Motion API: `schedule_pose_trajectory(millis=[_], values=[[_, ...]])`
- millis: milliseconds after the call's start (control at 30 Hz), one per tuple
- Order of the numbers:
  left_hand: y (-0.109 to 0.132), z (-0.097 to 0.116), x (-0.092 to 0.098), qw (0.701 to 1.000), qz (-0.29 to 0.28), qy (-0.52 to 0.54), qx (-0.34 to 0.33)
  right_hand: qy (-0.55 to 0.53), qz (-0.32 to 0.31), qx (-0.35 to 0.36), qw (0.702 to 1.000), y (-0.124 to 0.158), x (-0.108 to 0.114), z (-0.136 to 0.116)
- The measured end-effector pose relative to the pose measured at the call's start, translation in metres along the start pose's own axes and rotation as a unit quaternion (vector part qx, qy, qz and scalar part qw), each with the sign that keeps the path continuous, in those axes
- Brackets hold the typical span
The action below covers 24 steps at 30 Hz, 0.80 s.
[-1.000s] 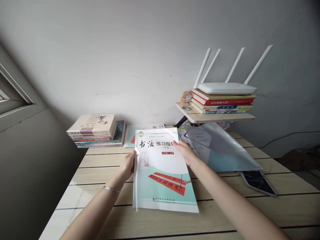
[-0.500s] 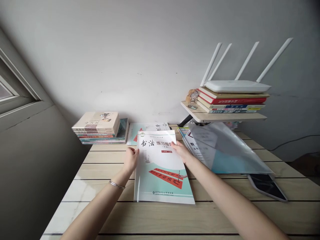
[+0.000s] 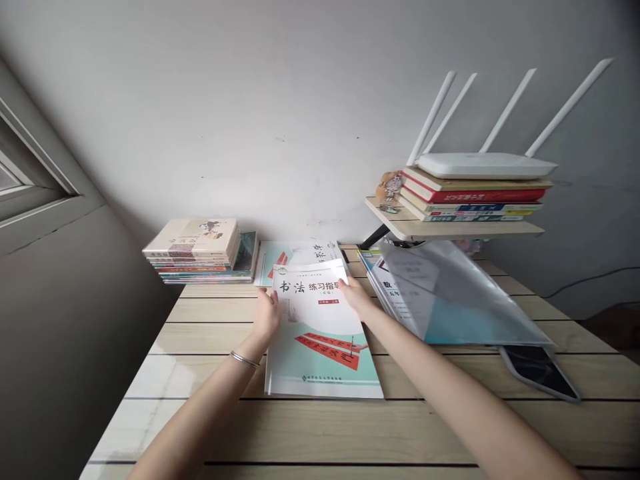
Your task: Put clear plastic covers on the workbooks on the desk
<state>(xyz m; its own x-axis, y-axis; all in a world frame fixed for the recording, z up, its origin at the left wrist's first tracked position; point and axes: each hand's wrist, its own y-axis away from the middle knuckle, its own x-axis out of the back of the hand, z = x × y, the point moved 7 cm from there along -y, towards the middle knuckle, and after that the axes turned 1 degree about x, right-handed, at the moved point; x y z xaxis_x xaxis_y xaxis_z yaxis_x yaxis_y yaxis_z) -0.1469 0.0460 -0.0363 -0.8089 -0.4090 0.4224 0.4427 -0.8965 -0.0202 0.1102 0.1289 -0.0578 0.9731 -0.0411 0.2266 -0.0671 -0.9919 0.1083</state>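
A white and teal workbook (image 3: 320, 340) with red banners on its cover lies on the wooden table (image 3: 210, 360). My left hand (image 3: 266, 316), a silver bangle on its wrist, grips the book's left edge with curled fingers. Gripping the upper right edge of the same book is my right hand (image 3: 356, 297). A similar teal booklet (image 3: 295, 253) lies flat just behind it.
A stack of books (image 3: 200, 252) sits at the back left. A small raised shelf (image 3: 450, 230) at the back right carries books and a white router (image 3: 485, 165). Beneath it lie a clear plastic folder (image 3: 460, 300) over papers and a dark phone (image 3: 540, 370).
Both hands have pushed the workbook away from me and lowered it; it now lies flatter on the table, close to the teal booklet behind.
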Motion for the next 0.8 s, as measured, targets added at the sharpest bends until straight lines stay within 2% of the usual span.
schedule_pose_trajectory(millis=[167, 300, 467, 533, 600, 667, 700, 800], values=[[0.010, 0.009, 0.001, 0.998, -0.003, -0.042, -0.042, 0.097, 0.040, 0.032, 0.994, -0.002, 0.005, 0.000], [0.017, 0.018, -0.001, 0.975, -0.006, -0.164, -0.147, 0.146, 0.050, 0.038, 0.987, -0.003, 0.006, -0.002], [0.031, 0.030, -0.008, 0.904, -0.009, -0.334, -0.267, 0.186, 0.055, 0.035, 0.980, -0.004, 0.002, -0.005], [0.040, 0.038, -0.022, 0.852, -0.065, -0.393, -0.341, 0.201, 0.058, 0.033, 0.977, -0.004, 0.001, -0.007], [0.047, 0.040, -0.037, 0.817, -0.142, -0.410, -0.380, 0.215, 0.058, 0.034, 0.974, -0.003, -0.001, -0.009], [0.048, 0.038, -0.048, 0.810, -0.195, -0.408, -0.374, 0.228, 0.056, 0.039, 0.971, -0.002, -0.002, -0.011], [0.046, 0.036, -0.051, 0.815, -0.203, -0.406, -0.360, 0.234, 0.055, 0.043, 0.970, -0.001, -0.002, -0.012], [0.035, 0.030, -0.051, 0.837, -0.183, -0.405, -0.319, 0.252, 0.052, 0.063, 0.964, 0.004, -0.001, -0.016]])
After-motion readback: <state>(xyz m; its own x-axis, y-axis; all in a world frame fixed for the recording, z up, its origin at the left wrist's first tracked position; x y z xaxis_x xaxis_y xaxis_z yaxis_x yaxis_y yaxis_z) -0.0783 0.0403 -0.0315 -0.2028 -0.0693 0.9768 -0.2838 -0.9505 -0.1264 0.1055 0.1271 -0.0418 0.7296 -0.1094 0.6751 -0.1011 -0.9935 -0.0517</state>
